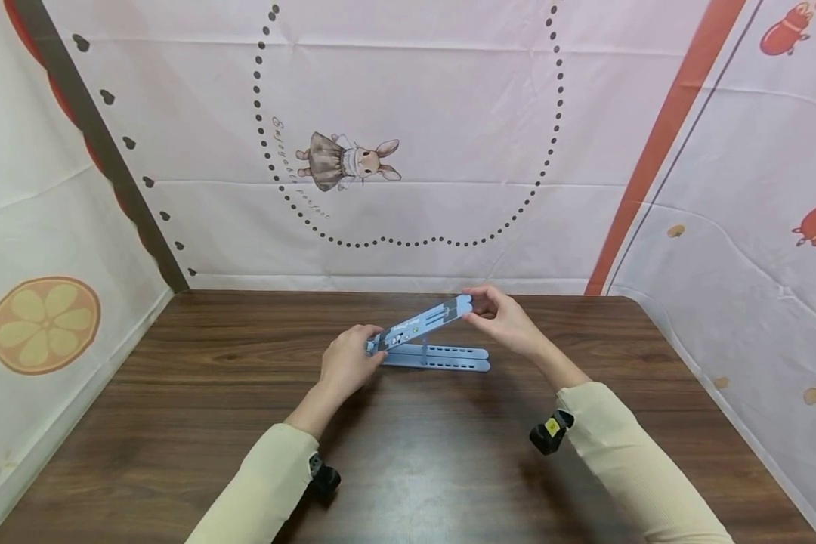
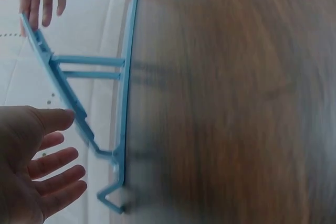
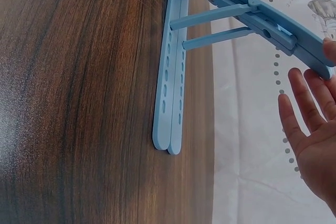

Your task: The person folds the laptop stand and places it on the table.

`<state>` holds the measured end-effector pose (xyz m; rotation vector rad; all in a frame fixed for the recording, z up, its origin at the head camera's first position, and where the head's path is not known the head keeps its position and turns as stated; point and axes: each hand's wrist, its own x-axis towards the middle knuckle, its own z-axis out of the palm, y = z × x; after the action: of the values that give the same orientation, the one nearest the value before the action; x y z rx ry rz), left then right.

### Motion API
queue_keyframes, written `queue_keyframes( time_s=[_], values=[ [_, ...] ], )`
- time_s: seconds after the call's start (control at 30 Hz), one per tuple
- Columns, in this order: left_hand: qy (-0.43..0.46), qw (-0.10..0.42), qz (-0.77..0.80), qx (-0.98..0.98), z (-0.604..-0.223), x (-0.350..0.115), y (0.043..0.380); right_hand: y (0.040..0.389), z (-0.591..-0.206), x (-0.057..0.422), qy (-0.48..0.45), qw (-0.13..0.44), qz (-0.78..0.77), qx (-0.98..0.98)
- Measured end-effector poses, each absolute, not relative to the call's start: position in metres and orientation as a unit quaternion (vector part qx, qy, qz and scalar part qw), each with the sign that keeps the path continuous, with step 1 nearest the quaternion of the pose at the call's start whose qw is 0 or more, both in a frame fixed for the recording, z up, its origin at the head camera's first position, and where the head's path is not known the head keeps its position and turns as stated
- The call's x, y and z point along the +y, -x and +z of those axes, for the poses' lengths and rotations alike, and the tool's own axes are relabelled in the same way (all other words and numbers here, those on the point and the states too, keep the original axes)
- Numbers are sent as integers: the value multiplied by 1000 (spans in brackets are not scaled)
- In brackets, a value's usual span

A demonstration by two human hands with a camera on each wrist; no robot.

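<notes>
A light-blue folding laptop stand [image 1: 442,360] rests on the table, its slotted base flat. Its upper arm [image 1: 418,323] slants up toward the right, with two struts [image 3: 215,18] between arm and base. My left hand [image 1: 349,361] is at the lower, hinged end, thumb on the near side and fingers across the far side; its fingers look loose in the left wrist view. At the raised end, my right hand [image 1: 506,321] pinches the tip of the arm between thumb and fingers. The other right fingers [image 3: 302,98] spread out below it.
The brown wood-grain table [image 1: 408,453] ends at a printed white cloth wall [image 1: 449,151] behind the stand. Cloth also hangs along the left and right sides. A black wrist camera [image 1: 552,432] sits on the right sleeve, another camera [image 1: 324,477] on the left.
</notes>
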<state>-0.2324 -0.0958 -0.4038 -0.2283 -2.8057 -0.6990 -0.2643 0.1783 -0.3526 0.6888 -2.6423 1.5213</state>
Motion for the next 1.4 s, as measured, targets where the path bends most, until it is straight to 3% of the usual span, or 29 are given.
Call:
queue_keyframes(
  time_s=[0.77,1.13,1.4],
  values=[
    [42,119,-232,-964,-405,-77,242,254,-341,175,-229,16,484,-844],
    [30,115,-229,-966,-404,-76,241,263,-377,188,-213,11,408,-888],
    [11,120,-231,-965,-404,-74,238,265,-402,194,-274,20,335,-901]
  ],
)
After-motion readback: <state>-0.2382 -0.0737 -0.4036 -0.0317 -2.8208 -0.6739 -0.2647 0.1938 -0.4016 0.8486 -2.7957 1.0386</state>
